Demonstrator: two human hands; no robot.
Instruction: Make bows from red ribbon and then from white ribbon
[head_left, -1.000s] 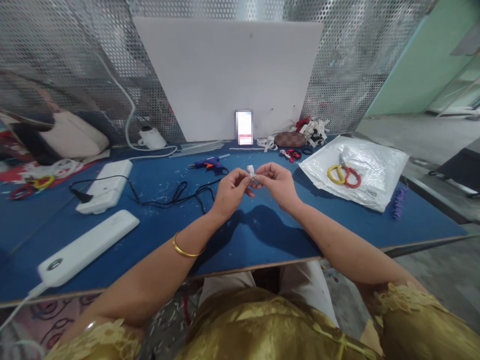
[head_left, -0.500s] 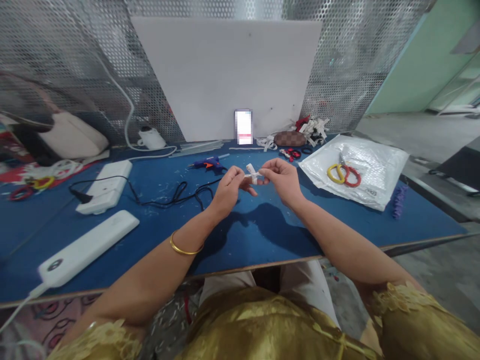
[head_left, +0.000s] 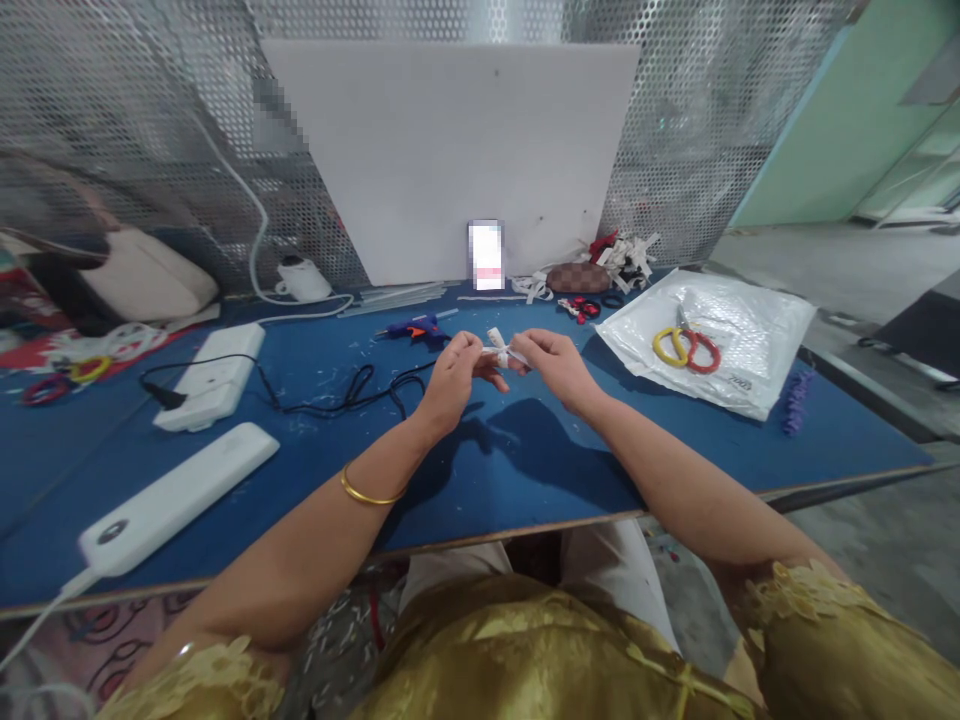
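Note:
A small white ribbon (head_left: pixel 496 345), looped like a bow or knot, is stretched between my two hands above the blue table. My left hand (head_left: pixel 456 372) pinches its left side between thumb and index finger, with the other fingers curling beneath. On the other side, my right hand (head_left: pixel 551 362) grips the ribbon's right side between thumb and fingertips. One loop or end of the ribbon sticks up between the hands. Just behind my left hand lies a blue glue gun (head_left: pixel 414 328) with an orange trigger.
A phone (head_left: pixel 487 256) leans on the white board (head_left: pixel 450 150). Scissors (head_left: pixel 685 350) lie on a white bubble mailer (head_left: pixel 757 330) at right. A power strip (head_left: pixel 214 375) with a black cord and a white power bank (head_left: pixel 176 500) occupy the left. Ribbon scraps (head_left: pixel 634 258) lie at the back.
My right hand has shifted slightly left and its fingers have closed in nearer the ribbon's middle. My left hand keeps its pinch in nearly the same place.

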